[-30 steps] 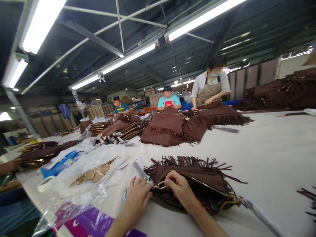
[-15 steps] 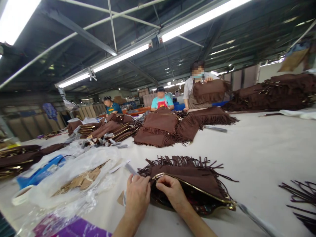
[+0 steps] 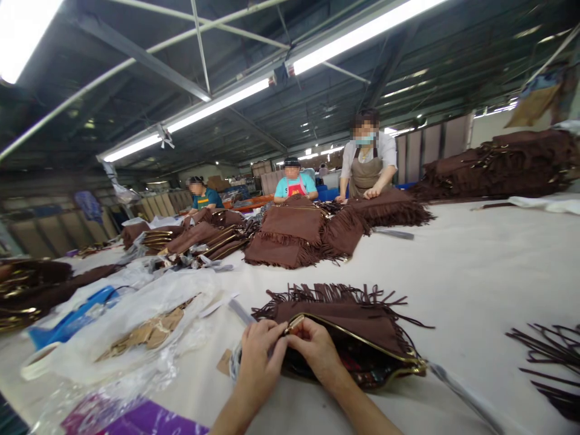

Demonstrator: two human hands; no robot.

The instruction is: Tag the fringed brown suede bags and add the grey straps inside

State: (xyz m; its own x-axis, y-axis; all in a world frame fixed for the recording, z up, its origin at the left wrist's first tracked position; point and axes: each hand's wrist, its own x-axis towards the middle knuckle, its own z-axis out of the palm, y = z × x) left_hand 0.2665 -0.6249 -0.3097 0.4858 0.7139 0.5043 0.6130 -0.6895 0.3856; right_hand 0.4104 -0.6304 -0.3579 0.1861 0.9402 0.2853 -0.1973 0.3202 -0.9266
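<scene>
A brown fringed bag [image 3: 344, 317] lies on the pale tabletop with its gold-edged mouth gaping and a dark patterned lining showing. My left hand [image 3: 263, 356] is closed at the left end of the bag's mouth, its thumb and finger pressed on the metal edge. Right beside it, my right hand [image 3: 315, 347] pinches the same gold-coloured edge, and the fingertips of both hands nearly meet. Whatever small part lies between the fingertips is too small to make out. A grey wrapped strap [image 3: 462, 393] runs from the bag's right end.
Stacked brown bags [image 3: 290, 232] lie beyond, with a larger pile [image 3: 498, 166] at the back right. At left are clear plastic [image 3: 181, 290], a blue object [image 3: 75, 317] and a tape roll [image 3: 38, 360]. Three people work across the table; dark fringe [image 3: 548, 356] lies right.
My left hand has shifted right, closer to my right hand at the bag's corner. Across the table, a standing person has lowered a brown bag onto the pile.
</scene>
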